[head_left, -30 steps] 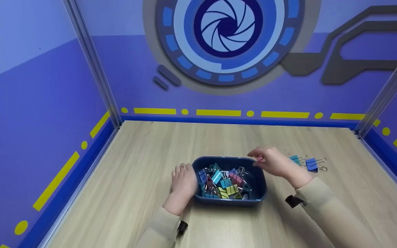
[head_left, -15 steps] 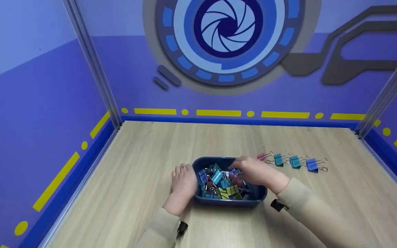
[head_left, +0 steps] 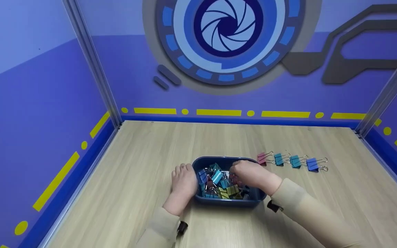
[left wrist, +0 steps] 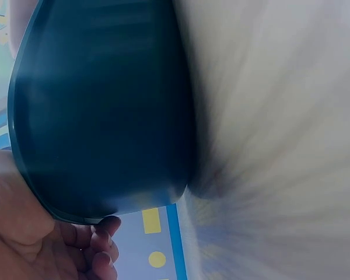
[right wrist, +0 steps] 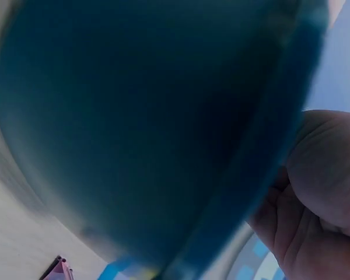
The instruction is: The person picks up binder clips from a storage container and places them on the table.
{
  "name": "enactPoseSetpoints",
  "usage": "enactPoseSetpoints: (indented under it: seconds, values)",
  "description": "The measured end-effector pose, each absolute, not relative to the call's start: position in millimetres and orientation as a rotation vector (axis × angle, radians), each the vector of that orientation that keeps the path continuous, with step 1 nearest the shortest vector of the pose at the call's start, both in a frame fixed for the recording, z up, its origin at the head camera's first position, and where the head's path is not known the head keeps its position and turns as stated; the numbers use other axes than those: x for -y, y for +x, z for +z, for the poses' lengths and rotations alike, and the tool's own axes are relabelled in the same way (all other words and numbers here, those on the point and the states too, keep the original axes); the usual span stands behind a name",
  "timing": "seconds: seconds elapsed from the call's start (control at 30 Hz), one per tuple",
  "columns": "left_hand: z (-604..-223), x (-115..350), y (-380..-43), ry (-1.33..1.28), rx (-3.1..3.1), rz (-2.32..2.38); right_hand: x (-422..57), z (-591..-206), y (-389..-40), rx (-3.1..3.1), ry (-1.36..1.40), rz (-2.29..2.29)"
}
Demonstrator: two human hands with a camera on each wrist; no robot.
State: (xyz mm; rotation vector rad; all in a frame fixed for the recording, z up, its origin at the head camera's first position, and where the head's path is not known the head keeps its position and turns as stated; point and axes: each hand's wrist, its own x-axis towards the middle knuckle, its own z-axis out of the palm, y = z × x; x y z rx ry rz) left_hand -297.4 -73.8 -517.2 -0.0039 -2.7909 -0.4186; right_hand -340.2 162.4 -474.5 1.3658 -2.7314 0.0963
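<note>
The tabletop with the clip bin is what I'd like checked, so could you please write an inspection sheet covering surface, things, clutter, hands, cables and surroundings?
Surface: light wood-grain tabletop.
Job's things: dark blue bin with a jumble of coloured binder clips; on the tabletop to its right, a row of one pink clip, two teal clips and one blue clip.
Clutter: nothing seen.
Hands: left hand holds the bin at its left end; right hand reaches into the bin, fingertips hidden, so its grip cannot be told.
Cables: nothing seen.
Surroundings: blue and purple printed walls, metal corner posts.
</note>
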Motion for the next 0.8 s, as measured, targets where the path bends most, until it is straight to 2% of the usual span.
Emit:
enactPoseSetpoints:
  seconds: [0.27,0.53,0.8]
  values:
    - [-518,73,-299,-0.007,2.801,-0.433,-167,-474,-342,2.861,1.311,0.269]
    - [-517,74,-299,-0.010,2.807,-0.443,-182,-474,-349,2.947,1.273,0.739]
    - [-518,74,-300,-0.005,2.812,-0.449,-200,-478,-358,2.877,1.082,0.770]
